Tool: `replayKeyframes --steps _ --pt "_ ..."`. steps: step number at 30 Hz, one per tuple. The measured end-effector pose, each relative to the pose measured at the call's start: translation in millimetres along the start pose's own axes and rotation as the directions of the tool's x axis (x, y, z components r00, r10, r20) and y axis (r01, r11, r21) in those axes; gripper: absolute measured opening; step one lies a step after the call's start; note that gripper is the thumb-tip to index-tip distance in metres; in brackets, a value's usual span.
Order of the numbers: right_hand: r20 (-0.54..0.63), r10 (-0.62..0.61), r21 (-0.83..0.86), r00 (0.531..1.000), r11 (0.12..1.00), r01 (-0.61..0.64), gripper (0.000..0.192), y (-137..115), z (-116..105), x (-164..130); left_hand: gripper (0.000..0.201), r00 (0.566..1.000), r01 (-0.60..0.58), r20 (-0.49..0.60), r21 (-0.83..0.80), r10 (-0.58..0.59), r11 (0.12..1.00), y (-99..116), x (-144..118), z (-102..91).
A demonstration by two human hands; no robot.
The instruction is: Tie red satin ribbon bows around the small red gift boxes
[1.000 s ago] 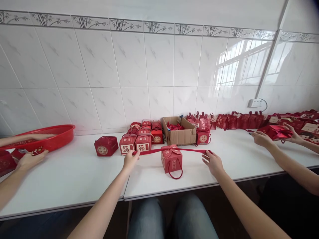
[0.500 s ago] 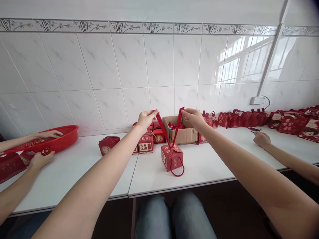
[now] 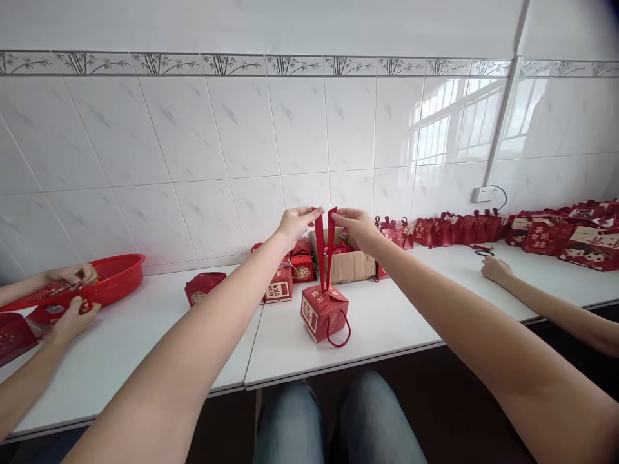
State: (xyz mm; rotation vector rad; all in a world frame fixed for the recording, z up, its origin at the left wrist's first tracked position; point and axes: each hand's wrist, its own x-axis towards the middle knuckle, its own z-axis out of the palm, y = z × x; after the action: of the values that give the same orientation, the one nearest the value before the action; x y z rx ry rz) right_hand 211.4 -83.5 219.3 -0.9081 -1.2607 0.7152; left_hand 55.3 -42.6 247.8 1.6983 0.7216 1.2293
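Observation:
A small red gift box (image 3: 325, 314) with pale printed characters rests on the white table in front of me, its top folded closed. A red cord handle (image 3: 339, 335) hangs from its right side. Two ends of a red ribbon (image 3: 320, 248) rise from the top of the box. My left hand (image 3: 298, 224) pinches the left end between thumb and fingers. The right end is pinched in my right hand (image 3: 354, 225). Both hands are raised well above the box, close together, and the ribbon is stretched nearly straight up.
Behind the box stand a cardboard carton (image 3: 352, 265) with red items and several red boxes (image 3: 279, 283). A co-worker's hands are at a red basin (image 3: 118, 277) on the left. Another person's hand (image 3: 496, 269) lies near scissors at right, before rows of red bags (image 3: 549, 237).
My hands have come closer together, drawing the two ribbon ends from a wide V to nearly parallel. The view has shifted slightly. At left, the co-worker's hands have moved at the basin.

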Motion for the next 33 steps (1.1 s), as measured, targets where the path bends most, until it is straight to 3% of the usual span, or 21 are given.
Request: replayKeyframes --steps 7,13,17,21,27,31,33 --pt "0.015 -0.004 0.0 1.0 1.0 0.004 0.01 -19 9 -11 0.038 1.0 0.009 0.011 -0.003 -0.009 1.0 9 -7 -1.3" --pt "-0.052 0.017 -0.003 0.999 1.0 -0.017 0.006 -39 8 -21 0.039 0.998 0.026 0.057 -0.033 -0.024 0.999 13 -2 -6.5" --pt "-0.149 0.049 0.028 0.988 0.999 -0.046 0.006 -42 -5 -24 0.038 0.999 0.037 0.025 -0.078 -0.035 0.996 12 -3 -25.6" --pt "-0.232 0.134 0.112 0.963 0.987 -0.111 0.007 -30 -27 -28 0.03 0.993 0.101 -0.041 -0.146 -0.108 0.984 4 -20 -58.9" --pt "-0.277 0.34 0.277 0.899 0.924 -0.264 0.012 9 -68 -42 0.021 0.931 0.274 -0.189 -0.198 -0.311 0.941 -42 -52 -118.5" --pt "-0.243 0.533 0.422 0.81 0.81 -0.407 0.019 38 -93 -57 0.014 0.846 0.382 -0.309 -0.216 -0.434 0.899 -88 -71 -149.7" --pt "-0.215 0.6 0.48 0.771 0.752 -0.452 0.021 53 -103 -66 0.023 0.817 0.411 -0.328 -0.248 -0.475 0.877 -108 -80 -156.2"
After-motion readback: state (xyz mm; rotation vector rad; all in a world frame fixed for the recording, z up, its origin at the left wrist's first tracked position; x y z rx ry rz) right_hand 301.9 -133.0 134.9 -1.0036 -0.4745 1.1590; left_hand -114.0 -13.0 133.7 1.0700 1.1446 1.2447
